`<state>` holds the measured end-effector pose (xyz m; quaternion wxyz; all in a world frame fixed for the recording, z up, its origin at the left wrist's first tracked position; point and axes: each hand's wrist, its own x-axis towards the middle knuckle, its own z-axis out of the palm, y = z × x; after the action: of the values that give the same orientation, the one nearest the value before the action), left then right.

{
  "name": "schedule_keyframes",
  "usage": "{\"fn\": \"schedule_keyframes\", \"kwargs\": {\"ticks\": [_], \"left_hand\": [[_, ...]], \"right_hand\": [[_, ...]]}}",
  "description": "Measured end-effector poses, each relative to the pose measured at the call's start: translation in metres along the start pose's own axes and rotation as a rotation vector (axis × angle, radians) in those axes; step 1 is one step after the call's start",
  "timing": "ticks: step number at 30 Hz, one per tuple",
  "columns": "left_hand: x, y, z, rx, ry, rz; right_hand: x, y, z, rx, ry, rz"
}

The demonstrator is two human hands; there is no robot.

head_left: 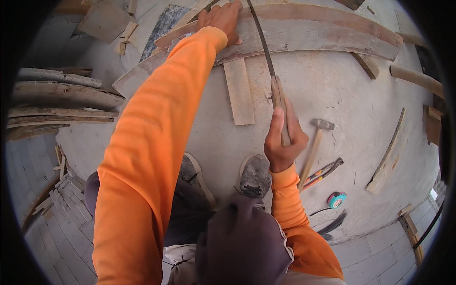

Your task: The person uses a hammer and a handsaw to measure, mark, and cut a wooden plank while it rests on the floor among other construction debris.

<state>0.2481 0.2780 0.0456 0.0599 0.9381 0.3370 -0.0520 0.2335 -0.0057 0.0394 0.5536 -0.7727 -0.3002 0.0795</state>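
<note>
Head camera, looking down: a person in orange sleeves saws timber on a concrete floor. The right hand (281, 142) is closed around the wooden handle of a handsaw (267, 61), forefinger laid along the grip, the thin dark blade running up and away across a long, weathered plank (313, 35). The left hand (221, 20) presses flat on that plank, fingers spread, just left of where the blade crosses it. A shorter board (239, 92) lies under the plank, pointing back toward the person's two grey shoes (255, 175). To the right of the sawing hand lie a hammer (313, 145) with a pale wooden handle, red-handled pincers (324, 171) and a green tape measure (336, 199), all near one another on the bare floor. More boards are stacked at the left edge (61, 97), and offcuts are scattered at the right.
</note>
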Motion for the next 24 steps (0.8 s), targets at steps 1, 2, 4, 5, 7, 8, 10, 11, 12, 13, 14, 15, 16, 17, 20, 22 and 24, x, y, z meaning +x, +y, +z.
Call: {"fn": "schedule_keyframes", "kwargs": {"ticks": [1, 2, 4, 5, 7, 8, 10, 11, 12, 13, 14, 15, 16, 17, 20, 22, 24], "left_hand": [[0.002, 0.005, 0.004, -0.007, 0.009, -0.002], [-0.002, 0.003, 0.007, -0.007, -0.011, -0.012], [0.001, 0.003, 0.008, -0.023, -0.026, -0.026], [-0.004, 0.001, 0.010, -0.031, -0.070, -0.029], [-0.001, -0.012, -0.008, -0.005, -0.094, -0.053], [-0.002, -0.017, -0.006, 0.003, -0.067, -0.040], [0.000, -0.021, 0.003, 0.012, -0.017, 0.003], [-0.001, -0.020, 0.005, 0.009, -0.014, -0.002], [-0.001, -0.019, 0.005, 0.008, -0.011, -0.008], [0.005, -0.011, 0.003, -0.004, 0.011, 0.001], [0.008, -0.005, 0.002, -0.011, 0.020, -0.001], [0.005, 0.001, 0.010, -0.020, 0.016, -0.005], [0.000, -0.001, 0.010, -0.010, 0.012, -0.023], [-0.002, -0.003, 0.009, -0.009, -0.006, -0.036], [0.001, -0.010, 0.009, -0.031, -0.029, -0.045], [-0.001, -0.024, 0.005, -0.022, -0.015, -0.054], [-0.002, -0.010, 0.002, -0.003, -0.050, -0.048]], "right_hand": [[0.029, -0.005, 0.011, 0.038, 0.000, 0.001], [0.053, -0.009, 0.028, 0.095, -0.006, 0.011], [0.051, -0.008, 0.025, 0.094, 0.012, -0.001], [0.018, -0.006, 0.012, 0.051, 0.009, 0.020], [-0.040, -0.007, -0.017, 0.003, -0.022, 0.027], [-0.066, -0.009, -0.038, -0.040, -0.065, 0.053], [-0.080, -0.010, -0.052, -0.076, -0.078, 0.044], [-0.081, -0.014, -0.055, -0.094, -0.084, 0.043], [-0.071, -0.006, -0.042, -0.085, -0.062, 0.035], [-0.031, -0.003, -0.018, -0.044, -0.043, 0.037], [0.010, -0.001, 0.005, -0.003, -0.023, 0.035], [0.043, -0.006, 0.019, 0.081, -0.031, 0.069], [0.049, -0.009, 0.024, 0.090, -0.023, 0.047], [0.054, -0.011, 0.027, 0.096, -0.015, 0.026], [-0.003, -0.005, 0.000, 0.002, -0.001, -0.006], [-0.062, -0.009, -0.043, -0.036, -0.106, 0.040], [-0.081, -0.012, -0.059, -0.025, -0.097, 0.119]]}}
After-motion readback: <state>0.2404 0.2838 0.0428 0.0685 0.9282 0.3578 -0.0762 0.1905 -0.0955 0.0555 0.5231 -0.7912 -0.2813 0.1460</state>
